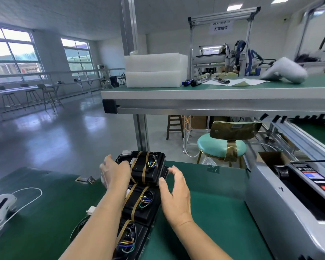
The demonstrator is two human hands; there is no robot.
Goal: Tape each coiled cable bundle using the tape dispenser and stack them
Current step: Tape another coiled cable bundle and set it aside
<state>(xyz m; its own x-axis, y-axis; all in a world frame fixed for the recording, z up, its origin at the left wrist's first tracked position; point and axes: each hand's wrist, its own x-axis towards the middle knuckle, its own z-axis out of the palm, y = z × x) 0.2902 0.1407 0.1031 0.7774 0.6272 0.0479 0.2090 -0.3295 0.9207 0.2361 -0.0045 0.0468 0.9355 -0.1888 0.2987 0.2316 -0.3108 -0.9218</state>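
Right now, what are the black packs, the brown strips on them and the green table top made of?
Black packs: probably hard plastic, slightly glossy, with faint light glints.
Brown strips: likely paper or plastic tape, thin, flat, wrapped around.
Green table top: seems a rubbery mat, matte, with soft dull reflections.

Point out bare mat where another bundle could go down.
Biggest free patch: green mat between the bundle row and the tape dispenser, up to the far edge. Second: mat between the white corded device and the row, though small parts lie close to the row. Crowded: the centre line, bundles end to end.
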